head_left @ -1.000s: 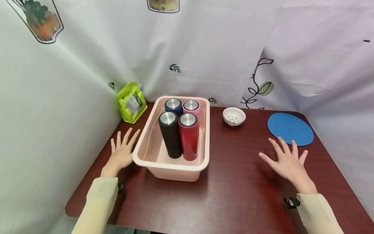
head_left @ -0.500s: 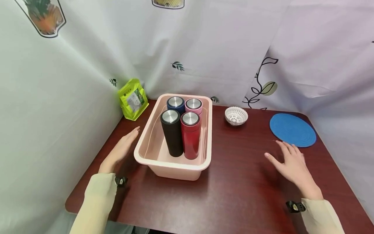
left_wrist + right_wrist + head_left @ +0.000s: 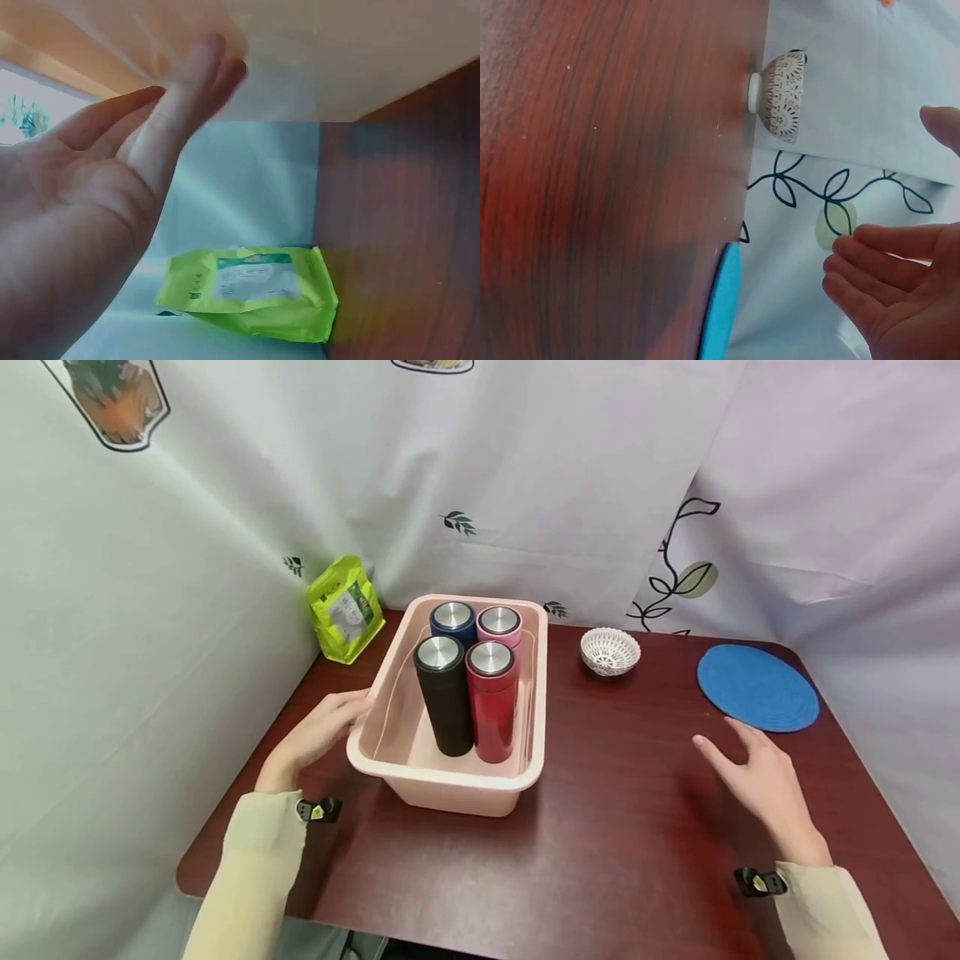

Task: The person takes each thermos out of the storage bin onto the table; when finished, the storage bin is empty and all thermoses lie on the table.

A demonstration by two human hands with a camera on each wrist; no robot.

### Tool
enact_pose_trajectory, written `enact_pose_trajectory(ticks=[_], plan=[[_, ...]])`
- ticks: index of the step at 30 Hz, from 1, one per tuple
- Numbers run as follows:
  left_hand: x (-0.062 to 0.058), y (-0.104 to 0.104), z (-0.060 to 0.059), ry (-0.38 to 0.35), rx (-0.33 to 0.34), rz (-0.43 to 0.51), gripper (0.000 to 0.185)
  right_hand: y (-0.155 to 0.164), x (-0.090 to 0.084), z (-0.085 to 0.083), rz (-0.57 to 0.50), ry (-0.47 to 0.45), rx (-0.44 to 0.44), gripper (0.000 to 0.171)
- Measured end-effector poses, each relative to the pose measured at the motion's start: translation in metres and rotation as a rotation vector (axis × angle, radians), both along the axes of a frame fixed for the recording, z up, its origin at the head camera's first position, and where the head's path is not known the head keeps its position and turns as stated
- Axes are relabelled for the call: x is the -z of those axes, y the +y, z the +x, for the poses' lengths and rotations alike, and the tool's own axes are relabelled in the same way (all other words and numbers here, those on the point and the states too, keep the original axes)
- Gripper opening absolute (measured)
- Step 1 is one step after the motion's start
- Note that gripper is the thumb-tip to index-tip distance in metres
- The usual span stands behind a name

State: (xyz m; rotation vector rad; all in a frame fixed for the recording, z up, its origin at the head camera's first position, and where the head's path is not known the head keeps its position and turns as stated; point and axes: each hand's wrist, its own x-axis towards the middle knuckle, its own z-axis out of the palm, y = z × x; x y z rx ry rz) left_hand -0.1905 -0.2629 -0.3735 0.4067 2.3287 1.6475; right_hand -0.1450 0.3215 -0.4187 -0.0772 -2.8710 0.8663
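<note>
Both hands have turned from lying flat and splayed to standing on edge, and the left hand (image 3: 318,739) has closed in until its fingers (image 3: 196,90) touch the left rim of the pale pink rectangular plastic tub (image 3: 450,789). Those fingers are straight and lie together, not curled over the rim. The right hand (image 3: 761,781) hovers well apart from the tub's right wall, fingers loosely extended with the thumb out, holding nothing. Inside the tub, just beyond the left fingertips, four upright cylindrical flasks with steel lids stand packed together: black (image 3: 444,697), red (image 3: 492,702), dark blue (image 3: 452,622) and pink (image 3: 499,625). A lime-green foil pouch (image 3: 342,608) leans ahead of the left fingers; a white lattice bowl (image 3: 610,651) and a round blue woven mat (image 3: 757,687) lie ahead of the right fingers on the dark red wooden surface (image 3: 600,843). Moving the tub cleanly likely needs level, matched pressure on both long walls, since the tall flasks could tip.
</note>
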Motion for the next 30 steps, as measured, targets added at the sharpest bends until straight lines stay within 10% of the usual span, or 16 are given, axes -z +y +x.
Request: enact_pose_trajectory(ticks=[5,30], plan=[[-0.002,0.002,0.003,0.034,-0.047,-0.219,0.056,-0.002,-0.003,-0.002,0.001,0.013,-0.008,0.080],[-0.009,0.006,0.004,-0.020,-0.013,-0.176,0.050,-0.040,-0.034,-0.017,-0.070,0.042,-0.055,0.070]])
